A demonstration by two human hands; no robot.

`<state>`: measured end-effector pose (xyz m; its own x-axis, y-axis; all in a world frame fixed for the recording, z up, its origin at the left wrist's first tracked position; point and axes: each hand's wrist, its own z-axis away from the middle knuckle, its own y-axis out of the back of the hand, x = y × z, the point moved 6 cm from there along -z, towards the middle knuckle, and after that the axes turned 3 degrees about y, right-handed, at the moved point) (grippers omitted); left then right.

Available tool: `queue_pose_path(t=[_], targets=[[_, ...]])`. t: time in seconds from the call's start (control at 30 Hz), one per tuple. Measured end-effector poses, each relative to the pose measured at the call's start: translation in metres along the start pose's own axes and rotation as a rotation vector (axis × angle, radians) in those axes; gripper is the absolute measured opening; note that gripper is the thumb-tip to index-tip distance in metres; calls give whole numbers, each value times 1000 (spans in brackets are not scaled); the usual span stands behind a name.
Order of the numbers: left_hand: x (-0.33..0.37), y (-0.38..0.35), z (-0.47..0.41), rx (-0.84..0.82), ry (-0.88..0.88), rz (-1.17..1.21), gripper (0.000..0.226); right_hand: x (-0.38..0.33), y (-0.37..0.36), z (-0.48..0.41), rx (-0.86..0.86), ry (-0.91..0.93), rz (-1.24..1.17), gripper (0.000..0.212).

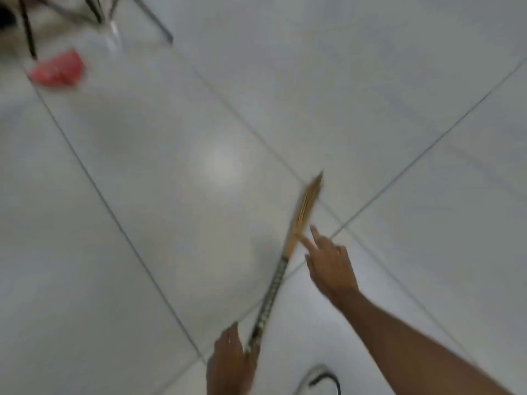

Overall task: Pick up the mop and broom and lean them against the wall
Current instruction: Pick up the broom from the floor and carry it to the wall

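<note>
My left hand [231, 357] sits at the bottom centre of the frame, curled around the lower end of the broom [282, 266]; I see its fingers closed on the patterned handle, so it is holding the broom. My right hand [330, 266] comes in from the lower right on a bare forearm and is spread loosely, two fingers [306, 242] stretched toward the straw part of the broom. One fingertip looks to be touching the straw just above where the handle ends, but the blur keeps me from saying whether it grips; I read that hand as wide and holding nothing.

The broom runs slantwise from my left hand up and to the right, its checkered handle giving way to tan straw that ends in a point near the middle right of the frame. It is lifted at an angle over the white tiled floor [142, 195], above the crossing of two dark grout lines.

At the bottom edge, right of my left hand, a curved dark and pale object [322, 376] shows; I cannot tell what it is. In the upper left lies a red crumpled thing [58, 69] on the floor, beside thin dark furniture legs [28, 29] and a metal leg [155, 22].
</note>
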<state>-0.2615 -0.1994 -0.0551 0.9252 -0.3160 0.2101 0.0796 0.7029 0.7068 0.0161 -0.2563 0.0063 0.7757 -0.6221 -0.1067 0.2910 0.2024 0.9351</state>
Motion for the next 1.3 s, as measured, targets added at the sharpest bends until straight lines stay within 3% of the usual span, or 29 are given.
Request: queue_pose_path(t=[0.03, 0.17, 0.27, 0.37, 0.5, 0.57, 0.77, 0.87, 0.97, 1.07, 1.23, 1.3], targets=[[-2, -18, -22, 0, 50, 55, 75, -2, -30, -14, 17, -2, -19, 65], [-40, -109, -44, -146, 61, -33, 70, -14, -162, -34, -197, 92, 37, 92], [-40, -133, -67, -114, 2, -39, 63, -18, -198, -53, -241, 151, 82, 110], [-37, -150, -72, -35, -27, -67, 46, -24, -225, -58, -199, 183, 82, 99], [-34, -151, -61, -31, -43, -43, 33, -10, -217, -56, -116, 187, 93, 61], [-29, -135, -55, -26, -39, -29, 34, 5, -198, -50, -123, 193, 189, 59], [42, -14, -44, 104, -272, -228, 35, 64, -56, -12, 46, 117, 377, 41], [110, 90, -19, 205, -465, -374, 36, 98, 67, 26, 200, 35, 378, 26], [189, 205, 18, 334, -630, -454, 37, 114, 202, 70, 319, -47, 346, 27], [290, 344, 112, 422, -806, -539, 34, 131, 368, 154, 406, -247, 321, 29], [418, 509, 285, 594, -1135, -586, 36, 131, 562, 303, 553, -583, 330, 39], [452, 556, 347, 670, -1248, -569, 35, 124, 618, 352, 607, -635, 361, 39]])
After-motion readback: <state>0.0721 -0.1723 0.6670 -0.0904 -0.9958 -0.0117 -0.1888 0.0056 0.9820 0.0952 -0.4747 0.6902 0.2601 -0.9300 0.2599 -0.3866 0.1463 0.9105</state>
